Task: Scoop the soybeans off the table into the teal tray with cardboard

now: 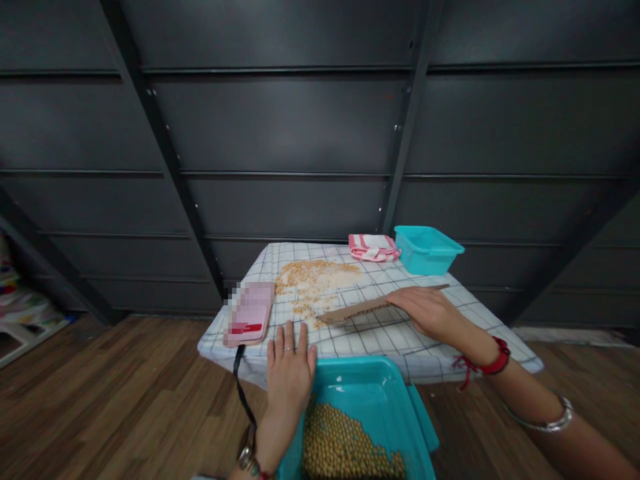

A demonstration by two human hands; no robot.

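My right hand (pixel 427 312) grips a flat strip of cardboard (pixel 357 309), its left end resting near scattered grains on the cloth. My left hand (pixel 291 367) lies flat with fingers stretched out at the table's front edge, holding nothing. Beyond the fingertips spreads a loose heap of yellow grains (pixel 300 270) mixed with a pale, fine material (pixel 325 279). Below the table edge, beside my left hand, is a teal tub (pixel 373 377) partly filled with round, tan bean-like pieces (pixel 345 443).
A checked white cloth (pixel 425 363) covers the small table. At its left lies a pink phone-like case (pixel 256 303) with a black strap. A folded red-and-white cloth (pixel 373 247) and a smaller teal basket (pixel 427 250) stand at the back right, before a dark panelled wall (pixel 280 127).
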